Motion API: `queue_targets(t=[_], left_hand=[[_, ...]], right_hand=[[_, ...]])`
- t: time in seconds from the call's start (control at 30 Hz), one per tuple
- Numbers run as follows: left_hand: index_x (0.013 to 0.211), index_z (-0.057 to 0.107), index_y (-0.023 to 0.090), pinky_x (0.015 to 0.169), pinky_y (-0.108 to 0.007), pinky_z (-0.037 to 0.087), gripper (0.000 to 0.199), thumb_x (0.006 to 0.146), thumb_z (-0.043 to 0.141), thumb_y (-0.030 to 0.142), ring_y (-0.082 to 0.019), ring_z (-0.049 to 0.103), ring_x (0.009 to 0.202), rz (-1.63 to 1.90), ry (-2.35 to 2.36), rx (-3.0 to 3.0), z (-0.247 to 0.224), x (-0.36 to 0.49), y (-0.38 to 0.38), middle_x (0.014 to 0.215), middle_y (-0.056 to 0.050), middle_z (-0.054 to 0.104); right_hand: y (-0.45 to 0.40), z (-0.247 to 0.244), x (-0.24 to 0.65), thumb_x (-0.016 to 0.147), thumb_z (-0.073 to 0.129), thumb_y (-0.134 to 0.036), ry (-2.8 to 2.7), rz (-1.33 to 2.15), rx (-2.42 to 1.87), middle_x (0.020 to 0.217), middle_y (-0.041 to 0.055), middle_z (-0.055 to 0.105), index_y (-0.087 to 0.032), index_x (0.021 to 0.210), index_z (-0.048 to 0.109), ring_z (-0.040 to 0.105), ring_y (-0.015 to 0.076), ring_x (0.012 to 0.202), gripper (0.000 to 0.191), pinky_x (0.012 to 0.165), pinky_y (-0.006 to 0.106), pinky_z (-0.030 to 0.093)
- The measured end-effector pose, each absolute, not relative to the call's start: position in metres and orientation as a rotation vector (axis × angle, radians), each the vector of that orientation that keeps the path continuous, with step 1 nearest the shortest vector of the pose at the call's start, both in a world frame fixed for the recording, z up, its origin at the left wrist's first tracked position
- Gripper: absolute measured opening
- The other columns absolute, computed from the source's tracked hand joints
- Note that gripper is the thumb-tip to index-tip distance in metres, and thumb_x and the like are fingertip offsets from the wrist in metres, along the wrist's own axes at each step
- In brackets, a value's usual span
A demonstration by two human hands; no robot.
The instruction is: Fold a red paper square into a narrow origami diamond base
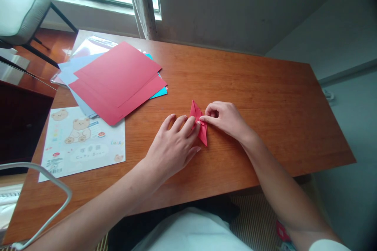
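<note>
A small folded red paper piece (202, 133), pointed at its top and bottom ends, lies on the wooden table near the middle of the view. My left hand (175, 143) rests beside it with the fingers spread, their tips pressing on the paper's left side. From the right, my right hand (225, 119) pinches the paper's right edge between thumb and curled forefinger. The fingertips of both hands hide the middle of the folded piece.
Large red sheets (120, 74) lie over blue and pale sheets at the table's back left. A bear-printed sheet (88, 157) lies in front of them. A white cable (66, 192) curves at the lower left. A chair (23, 11) stands beyond the table (265, 98).
</note>
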State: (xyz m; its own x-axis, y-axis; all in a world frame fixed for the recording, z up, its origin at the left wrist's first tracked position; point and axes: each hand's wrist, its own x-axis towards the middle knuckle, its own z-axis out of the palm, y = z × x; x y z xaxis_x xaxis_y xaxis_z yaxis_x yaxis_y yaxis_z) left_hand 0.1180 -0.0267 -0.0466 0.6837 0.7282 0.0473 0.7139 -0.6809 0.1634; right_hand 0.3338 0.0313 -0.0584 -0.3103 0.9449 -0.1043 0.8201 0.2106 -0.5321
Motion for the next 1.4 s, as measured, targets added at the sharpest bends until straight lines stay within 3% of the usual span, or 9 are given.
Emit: queue_targets(t=[0.53, 1.0, 1.17, 1.27, 1.4], left_hand=[[0.135, 0.057, 0.016, 0.11, -0.049, 0.037, 0.045, 0.098, 0.052, 0.04, -0.03, 0.055, 0.117, 0.164, 1.175, 2.775, -0.046, 0.118, -0.026, 0.133, -0.013, 0.059], [0.136, 0.057, 0.017, 0.11, -0.05, 0.037, 0.045, 0.099, 0.05, 0.041, -0.031, 0.053, 0.12, 0.172, 1.175, 2.781, -0.047, 0.117, -0.027, 0.136, -0.012, 0.059], [0.136, 0.057, 0.017, 0.11, -0.051, 0.037, 0.045, 0.098, 0.052, 0.041, -0.031, 0.054, 0.119, 0.195, 1.179, 2.77, -0.046, 0.117, -0.026, 0.135, -0.013, 0.059], [0.137, 0.057, 0.017, 0.11, -0.051, 0.037, 0.046, 0.098, 0.053, 0.041, -0.031, 0.054, 0.119, 0.185, 1.177, 2.776, -0.047, 0.117, -0.026, 0.136, -0.013, 0.058], [0.14, 0.054, 0.016, 0.112, -0.05, 0.035, 0.048, 0.099, 0.05, 0.041, -0.031, 0.053, 0.121, 0.159, 1.183, 2.773, -0.048, 0.117, -0.027, 0.138, -0.013, 0.057]], right_hand=[[0.047, -0.037, 0.335, 0.081, 0.073, -0.049, -2.525, 0.837, -1.691, 0.068, -0.0023, 0.066, -0.024, 0.066, 0.069, 0.053, 0.0132, 0.062, 0.03, 0.057, 0.028, 0.029], [0.035, -0.028, 0.33, 0.079, 0.077, -0.046, -2.606, 0.757, -1.777, 0.078, -0.002, 0.062, -0.024, 0.068, 0.063, 0.052, 0.0142, 0.07, 0.029, 0.055, 0.028, 0.026], [0.033, -0.027, 0.337, 0.068, 0.087, -0.045, -2.612, 0.867, -1.718, 0.085, -0.003, 0.062, -0.024, 0.075, 0.062, 0.053, 0.0134, 0.072, 0.033, 0.056, 0.026, 0.029], [0.037, -0.032, 0.339, 0.074, 0.082, -0.048, -2.524, 0.995, -1.666, 0.081, -0.0028, 0.063, -0.023, 0.076, 0.064, 0.054, 0.0132, 0.071, 0.03, 0.06, 0.026, 0.032], [0.039, -0.042, 0.337, 0.085, 0.071, -0.049, -2.427, 0.872, -1.752, 0.074, -0.0025, 0.063, -0.022, 0.072, 0.062, 0.052, 0.013, 0.067, 0.031, 0.061, 0.027, 0.031]])
